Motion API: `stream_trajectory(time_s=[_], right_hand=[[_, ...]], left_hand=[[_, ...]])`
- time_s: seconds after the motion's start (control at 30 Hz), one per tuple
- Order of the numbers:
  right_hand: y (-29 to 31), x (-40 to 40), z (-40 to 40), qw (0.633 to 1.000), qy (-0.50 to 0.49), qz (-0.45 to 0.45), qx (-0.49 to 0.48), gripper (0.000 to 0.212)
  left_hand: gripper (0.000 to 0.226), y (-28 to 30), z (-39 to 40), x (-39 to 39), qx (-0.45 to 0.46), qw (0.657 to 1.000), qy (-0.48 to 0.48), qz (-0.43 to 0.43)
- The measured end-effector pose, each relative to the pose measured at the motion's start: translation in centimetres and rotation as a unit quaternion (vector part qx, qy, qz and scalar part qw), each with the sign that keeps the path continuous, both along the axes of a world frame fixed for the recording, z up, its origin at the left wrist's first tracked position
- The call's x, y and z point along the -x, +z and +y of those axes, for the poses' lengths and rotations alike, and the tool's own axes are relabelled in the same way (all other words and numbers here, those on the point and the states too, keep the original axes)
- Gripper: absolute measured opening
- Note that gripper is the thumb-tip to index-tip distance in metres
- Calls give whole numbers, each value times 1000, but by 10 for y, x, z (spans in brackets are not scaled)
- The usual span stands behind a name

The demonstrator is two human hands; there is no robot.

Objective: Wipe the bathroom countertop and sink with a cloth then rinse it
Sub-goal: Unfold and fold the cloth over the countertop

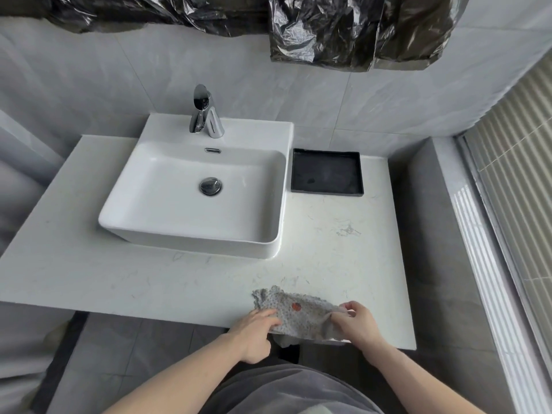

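Cloth [301, 315], grey with small dotted print, scalloped edge and one orange-red spot: crumpled at near edge of countertop, right of centre, a fold hanging just over the edge.
Left hand [255, 333]: fingers laid on left part of cloth, lightly curled; grip or mere press, cannot tell.
Right hand [358, 319]: thumb and fingertips pinching right end of cloth, lifting it slightly.
Countertop [104, 270], white stone slab with faint grey veining: some faint marks on right half, far of cloth.
Sink [194, 189], white rectangular ceramic vessel basin: standing on countertop, left of centre, well apart from cloth; chrome drain plug [210, 186] in bottom, overflow slot [212, 150] in far wall.
Tap [206, 115], chrome single-lever: mounted on far ledge of sink.
Tray [327, 171], black, square, shallow: on countertop just right of sink, toward far wall.
Plastic sheeting [343, 28], black, crinkled: hanging along top of grey tiled wall [388, 97].
Blind [513, 150], pale, slatted: at far right.
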State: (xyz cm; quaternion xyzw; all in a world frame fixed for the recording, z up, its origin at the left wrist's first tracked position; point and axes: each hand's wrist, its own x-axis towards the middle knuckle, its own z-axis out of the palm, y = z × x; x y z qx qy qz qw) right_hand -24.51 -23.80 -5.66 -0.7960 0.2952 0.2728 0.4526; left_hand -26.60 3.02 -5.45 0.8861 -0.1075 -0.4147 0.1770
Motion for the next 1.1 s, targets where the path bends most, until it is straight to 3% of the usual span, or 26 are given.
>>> stream_trajectory(time_s=[0.1, 0.23, 0.37, 0.47, 0.53, 0.6, 0.7, 0.8, 0.9, 1.0, 1.1], right_hand=[[10, -3, 6, 995, -67, 12, -73, 21], [15, -14, 35, 992, -79, 0, -102, 22], [12, -25, 82, 989, -41, 16, -144, 28], [6, -27, 112, 985, 46, 42, -162, 54], [5, -25, 119, 985, 118, 32, -120, 64], [3, -21, 113, 986, 163, -1, -34, 61], [-12, -15, 95, 987, 152, -11, 58, 67], [-24, -13, 92, 991, 114, 47, 47, 76], [-30, -19, 100, 994, 69, 78, 45, 59], [-30, -25, 104, 991, 89, 76, 62, 21], [-15, -27, 102, 996, 85, 13, 2, 23]], left_hand=[[61, 5, 0, 1, 36, 997, 62, -20], [46, 11, 5, 2, 71, 988, 137, -30], [41, 15, 14, -1, 73, 978, 194, -41], [42, 17, 22, -2, 53, 973, 223, -39], [43, 17, 27, -2, 37, 971, 235, -31], [44, 17, 30, -2, 29, 971, 238, -18], [45, 19, 32, -4, 31, 970, 241, -7], [46, 21, 31, -6, 28, 971, 239, -2], [46, 22, 30, -8, 31, 970, 239, 3], [43, 24, 28, -11, 40, 970, 241, -2], [43, 28, 27, -16, 56, 967, 247, -15]])
